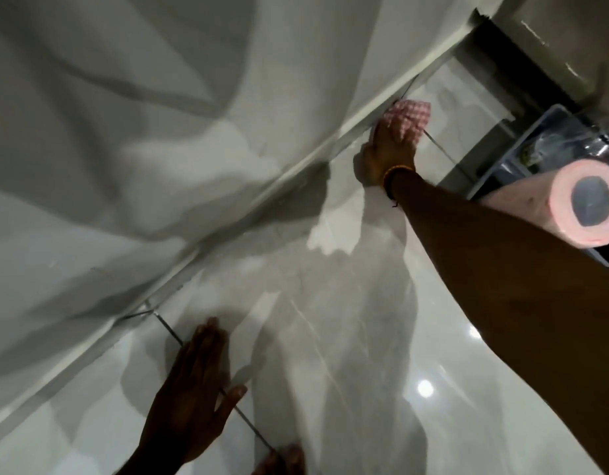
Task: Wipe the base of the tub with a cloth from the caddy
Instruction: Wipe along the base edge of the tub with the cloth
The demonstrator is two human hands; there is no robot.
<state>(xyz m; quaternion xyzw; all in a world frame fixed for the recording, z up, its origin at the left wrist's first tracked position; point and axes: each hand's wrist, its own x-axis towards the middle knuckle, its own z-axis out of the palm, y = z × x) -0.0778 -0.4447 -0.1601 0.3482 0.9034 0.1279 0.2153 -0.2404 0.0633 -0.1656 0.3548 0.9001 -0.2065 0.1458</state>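
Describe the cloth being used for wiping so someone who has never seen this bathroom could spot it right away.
Find the white tub and follow its bottom edge along the glossy tiled floor toward the upper right. There the right hand presses the cloth against the tub's base. It is the only pink-and-white checked fabric, unlike the plain pink paper roll nearer the camera.

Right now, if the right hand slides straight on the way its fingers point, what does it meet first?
Probably nothing soon: the right hand presses the cloth along the tub base, and bare floor lies ahead, as far as visible.
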